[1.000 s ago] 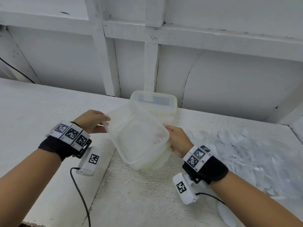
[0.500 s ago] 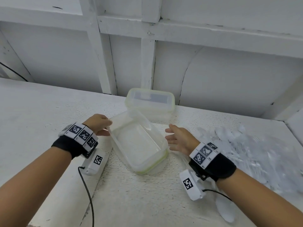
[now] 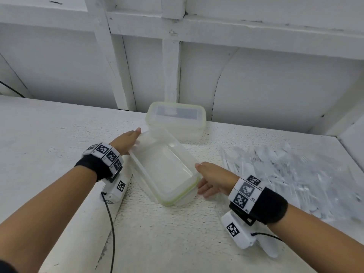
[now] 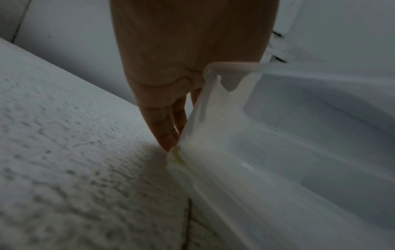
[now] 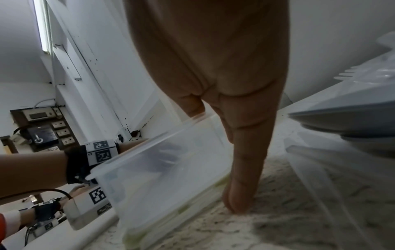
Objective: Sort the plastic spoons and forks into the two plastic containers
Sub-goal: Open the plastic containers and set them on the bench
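open container [image 3: 167, 166]: clear plastic, lidless, set at an angle on the white textured table [image 3: 167, 233], seated on a green-edged lid beneath it.
left hand [image 3: 126, 142]: at the container's far-left corner, fingers [image 4: 164, 133] straight and pointing down along the outer wall, thumb on the rim; flat against it, not curled round (the left wrist view shows this; the head view only gives the back of the hand).
right hand [image 3: 214, 178]: at the near-right side, fingers extended and relaxed; the right wrist view shows one finger [image 5: 245, 177] pointing down beside the wall with its tip on the table, and the thumb at the rim.
second container [image 3: 176, 120]: lidded, green seal, behind the first, against the wall.
pile of clear spoons and forks [image 3: 295, 174]: on the table to the right, well apart from both containers; a fork's tines show in the right wrist view.
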Motion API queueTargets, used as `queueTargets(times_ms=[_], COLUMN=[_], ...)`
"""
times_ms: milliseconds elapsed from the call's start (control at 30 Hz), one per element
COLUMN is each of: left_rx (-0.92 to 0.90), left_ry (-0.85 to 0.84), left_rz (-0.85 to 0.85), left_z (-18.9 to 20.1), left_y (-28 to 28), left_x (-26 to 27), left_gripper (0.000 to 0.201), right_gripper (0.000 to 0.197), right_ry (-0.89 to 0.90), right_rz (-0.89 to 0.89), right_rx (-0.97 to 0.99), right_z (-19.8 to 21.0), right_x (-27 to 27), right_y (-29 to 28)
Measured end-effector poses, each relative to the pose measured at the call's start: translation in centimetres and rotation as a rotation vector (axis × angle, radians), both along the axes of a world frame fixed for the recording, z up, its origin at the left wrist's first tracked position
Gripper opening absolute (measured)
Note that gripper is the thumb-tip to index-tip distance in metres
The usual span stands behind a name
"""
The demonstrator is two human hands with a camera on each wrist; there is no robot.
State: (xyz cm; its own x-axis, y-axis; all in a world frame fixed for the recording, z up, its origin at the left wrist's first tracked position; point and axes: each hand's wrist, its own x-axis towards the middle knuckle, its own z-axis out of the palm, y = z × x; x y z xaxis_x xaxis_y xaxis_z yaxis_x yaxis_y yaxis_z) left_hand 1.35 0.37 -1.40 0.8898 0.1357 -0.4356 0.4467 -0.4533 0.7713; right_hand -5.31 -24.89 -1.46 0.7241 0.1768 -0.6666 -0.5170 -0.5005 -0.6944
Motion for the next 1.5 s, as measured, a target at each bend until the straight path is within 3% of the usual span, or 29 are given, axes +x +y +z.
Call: queueTargets(times_ms=[300, 433, 533, 667, 833, 1000, 1300, 1500], left_rx=[-0.140, -0.139, -0.153, -0.074, 0.032, -0.060, -0.022, -0.111], left_ry=[0.137, 0.220, 0.250, 0.294, 0.215, 0.014, 0.052, 0.061], left_rz=[0.004, -0.062, -0.093, -0.113, -0.102, 0.025, -0.013, -0.038], left_z=[-0.7, -0.7, -1.2, -0.8, 1.1, 2.5, 1.0, 0.0], left_y=[2.3, 3.9, 4.7, 5.3, 5.8, 4.8, 0.7, 0.8], left_x=[-1.4, -3.4, -4.2, -3.8, -0.6, 5.6, 13.6, 15.3], left_gripper=[0.047, 0.038, 0.039, 0.050, 0.039, 0.026, 0.038, 0.024], right_gripper=[0.040, 0.037, 0.019, 0.028, 0.023, 0.008, 0.012, 0.007], right_ry=[-0.130, -0.125, -0.092, -0.041, -0.118, -0.120, -0.036, 0.004], right_rz=[-0.148, -0.122, -0.114, -0.120, -0.137, -0.238, -0.239, -0.245], right_rx=[-0.021, -0.034, -0.038, -0.051, 0.001, 0.089, 0.051, 0.189], right_z=[-0.3, -0.2, -0.4, 0.4, 3.7, 5.7, 1.8, 0.3], right_x=[2.4, 3.4, 4.0, 4.8, 8.0, 13.6, 20.8, 22.3], right_y=[-0.5, -0.7, -1.0, -1.8, -4.4, -4.9, -3.4, -3.9])
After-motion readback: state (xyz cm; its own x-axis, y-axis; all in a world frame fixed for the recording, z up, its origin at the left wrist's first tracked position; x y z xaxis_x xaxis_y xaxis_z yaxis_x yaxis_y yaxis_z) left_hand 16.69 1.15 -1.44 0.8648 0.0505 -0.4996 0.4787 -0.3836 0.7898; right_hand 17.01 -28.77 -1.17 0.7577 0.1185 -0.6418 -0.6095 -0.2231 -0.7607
